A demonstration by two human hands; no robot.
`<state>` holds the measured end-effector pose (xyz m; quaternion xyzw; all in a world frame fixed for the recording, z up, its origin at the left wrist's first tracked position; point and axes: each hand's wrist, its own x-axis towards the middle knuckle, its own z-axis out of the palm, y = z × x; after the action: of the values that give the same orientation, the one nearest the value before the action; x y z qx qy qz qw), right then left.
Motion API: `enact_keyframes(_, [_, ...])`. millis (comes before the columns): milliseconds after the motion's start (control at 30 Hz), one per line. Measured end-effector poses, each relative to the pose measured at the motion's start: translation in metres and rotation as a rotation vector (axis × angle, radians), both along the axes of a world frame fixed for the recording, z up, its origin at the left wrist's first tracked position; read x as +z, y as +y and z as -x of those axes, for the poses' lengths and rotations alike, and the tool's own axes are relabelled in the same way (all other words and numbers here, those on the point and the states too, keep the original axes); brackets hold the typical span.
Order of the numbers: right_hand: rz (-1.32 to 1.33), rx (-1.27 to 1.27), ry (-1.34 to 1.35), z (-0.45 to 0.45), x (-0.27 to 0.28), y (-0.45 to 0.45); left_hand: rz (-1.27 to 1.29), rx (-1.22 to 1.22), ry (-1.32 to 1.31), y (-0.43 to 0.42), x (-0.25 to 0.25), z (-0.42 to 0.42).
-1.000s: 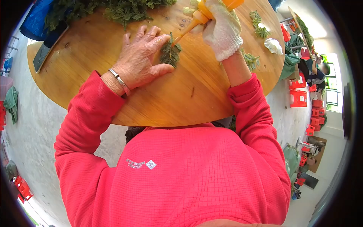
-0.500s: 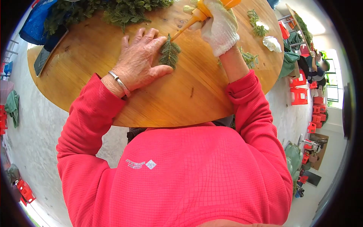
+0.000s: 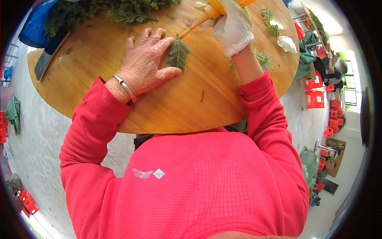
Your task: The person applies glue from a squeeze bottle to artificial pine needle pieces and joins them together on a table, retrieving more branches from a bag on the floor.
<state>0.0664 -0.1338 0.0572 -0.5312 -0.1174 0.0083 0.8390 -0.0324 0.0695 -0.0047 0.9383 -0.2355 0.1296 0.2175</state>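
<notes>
1. One left hand (image 3: 144,67), fingers spread wide, apparently steadies the conifer sprig (image 3: 177,55) on the worktop (image 3: 167,113).
2. Right hand (image 3: 235,35), fingers closed around orange applicator (image 3: 211,12), likely aims its nozzle at the sprig tip.

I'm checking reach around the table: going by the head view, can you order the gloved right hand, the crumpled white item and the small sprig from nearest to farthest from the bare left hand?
1. Small sprig, beside the thumb and index finger of the left hand.
2. Gloved right hand, holding the orange tool.
3. Crumpled white item, near the table's right edge.
</notes>
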Motion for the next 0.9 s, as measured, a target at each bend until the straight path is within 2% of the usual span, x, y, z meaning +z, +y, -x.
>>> enact_keyframes(100, [-0.098, 0.130, -0.085, -0.003, -0.001, -0.007, -0.008, 0.002, -0.009, 0.000, -0.001, 0.000])
enact_keyframes(400, [0.075, -0.005, -0.026, 0.025, 0.020, 0.002, -0.032, -0.015, 0.001, 0.001, 0.004, 0.001])
enact_keyframes(500, [-0.015, 0.198, -0.091, 0.015, 0.009, -0.005, -0.036, -0.012, 0.013, 0.000, 0.007, 0.002])
enact_keyframes(700, [0.013, 0.196, -0.118, 0.014, 0.007, -0.006, -0.012, -0.045, 0.018, 0.000, 0.008, 0.001])
enact_keyframes(800, [-0.128, 0.208, -0.039, 0.017, 0.008, -0.001, -0.023, -0.033, 0.030, -0.001, 0.009, 0.002])
enact_keyframes(900, [-0.093, 0.166, -0.087, 0.009, 0.005, -0.004, -0.031, -0.017, 0.038, -0.001, 0.009, 0.003])
